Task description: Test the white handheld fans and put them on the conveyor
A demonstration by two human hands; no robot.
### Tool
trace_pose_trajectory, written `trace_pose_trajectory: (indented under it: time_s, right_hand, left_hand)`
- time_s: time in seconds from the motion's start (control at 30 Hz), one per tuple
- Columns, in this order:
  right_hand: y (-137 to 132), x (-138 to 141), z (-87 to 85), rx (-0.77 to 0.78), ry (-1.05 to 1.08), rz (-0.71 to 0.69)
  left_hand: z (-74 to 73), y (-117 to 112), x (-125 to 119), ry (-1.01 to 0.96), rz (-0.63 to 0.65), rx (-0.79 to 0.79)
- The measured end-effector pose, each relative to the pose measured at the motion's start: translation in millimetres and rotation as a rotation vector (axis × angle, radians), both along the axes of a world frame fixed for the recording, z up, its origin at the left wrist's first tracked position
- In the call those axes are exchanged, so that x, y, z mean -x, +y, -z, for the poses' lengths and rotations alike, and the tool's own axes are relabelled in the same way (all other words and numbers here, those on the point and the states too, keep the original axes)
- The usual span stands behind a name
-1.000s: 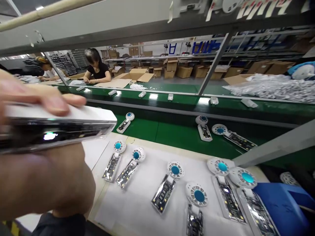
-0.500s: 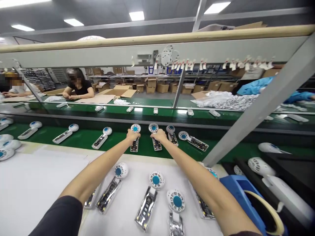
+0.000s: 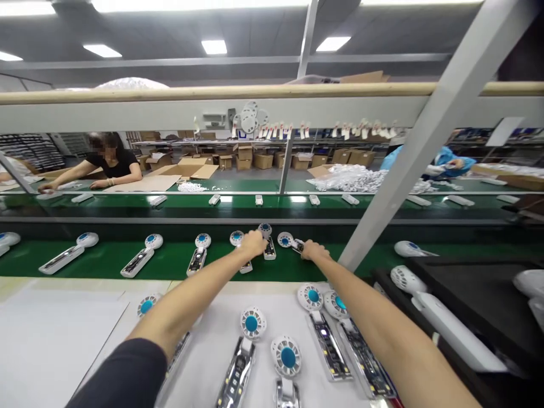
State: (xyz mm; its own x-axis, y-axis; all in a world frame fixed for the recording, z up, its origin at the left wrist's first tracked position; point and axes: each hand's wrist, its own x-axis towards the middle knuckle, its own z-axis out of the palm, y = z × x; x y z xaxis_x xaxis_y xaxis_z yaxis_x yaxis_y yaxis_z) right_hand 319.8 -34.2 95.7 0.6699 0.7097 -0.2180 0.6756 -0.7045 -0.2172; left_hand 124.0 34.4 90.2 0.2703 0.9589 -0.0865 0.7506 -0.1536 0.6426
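Observation:
Partly built white handheld fans lie on the green conveyor belt, each with a round vented head, a blue centre disc and a body showing its circuit board. My left hand (image 3: 254,242) is closed at the left edge of a fan (image 3: 269,249); its fingertips are partly hidden. Beneath that wrist lies another fan (image 3: 237,238), partly covered. Further right, my right hand (image 3: 314,250) closes on the body end of a fan (image 3: 285,239) lying sideways, its head pointing left. Below my arms, several similar fans (image 3: 251,323) lie on the white work surface (image 3: 102,323).
A slanted grey post (image 3: 382,192) rises beside my right forearm. Black trays (image 3: 471,289) with white fans stand at the right. Beyond a divider, white parts (image 3: 259,199) lie on a second belt. Co-workers (image 3: 113,164) sit across, near cardboard boxes (image 3: 191,168) and bagged parts (image 3: 357,177).
My view has turned right. Both hands have left the two fans they were on and moved right along the belt to two other fans.

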Motion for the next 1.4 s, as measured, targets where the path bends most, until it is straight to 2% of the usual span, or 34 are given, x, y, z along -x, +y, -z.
trace_pose_trajectory:
  time_s: [0.1, 0.2, 0.27, 0.37, 0.47, 0.57, 0.7, 0.8, 0.93, 1.13, 1.27, 1.4]
  right_hand:
    - [-2.8, 1.4, -0.1, -0.049, 0.236, 0.028]
    - [-1.3, 3.7, -9.8, -0.139, 0.477, 0.046]
    - [2.0, 8.4, -21.8, -0.255, 0.634, 0.042]
    - [6.8, 21.9, -47.2, -0.53, 0.839, -0.002]
    - [2.1, 40.2, -76.5, -0.846, 0.993, -0.08]
    - [-18.0, 60.0, -99.7, -1.097, 1.118, -0.196]
    - [-55.8, 85.8, -112.9, -1.213, 1.226, -0.333]
    - [-78.3, 102.4, -112.9, -1.193, 1.263, -0.387]
    - [-95.3, 117.3, -106.1, -1.126, 1.328, -0.5]
    - [-105.2, 132.1, -93.3, -1.004, 1.381, -0.602]
    - [-103.4, 141.0, -87.7, -1.05, 1.19, -0.559]
    - [-97.1, 145.3, -80.3, -1.122, 0.978, -0.537]
  left_hand:
    - [2.5, -11.0, -45.0, -0.022, -0.063, 0.161]
    - [3.8, -16.8, -49.9, -0.105, -0.144, 0.28]
    - [0.6, -16.2, -39.3, -0.206, -0.144, 0.364]
    - [-12.1, -13.9, -17.9, -0.42, -0.085, 0.456]
    - [-34.0, -20.8, 5.6, -0.676, -0.02, 0.434]
    - [-61.9, -44.5, 35.2, -0.923, 0.051, 0.342]
    - [-95.8, -92.9, 78.7, -1.123, 0.128, 0.242]
    - [-109.7, -123.6, 104.0, -1.209, 0.208, 0.16]
    - [-107.7, -143.1, 123.1, -1.242, 0.286, 0.033]
    - [-82.2, -142.4, 130.1, -1.23, 0.266, -0.093]
    - [-75.7, -137.7, 129.3, -1.153, 0.209, -0.179]
    - [-75.1, -135.0, 129.4, -1.146, 0.213, -0.187]
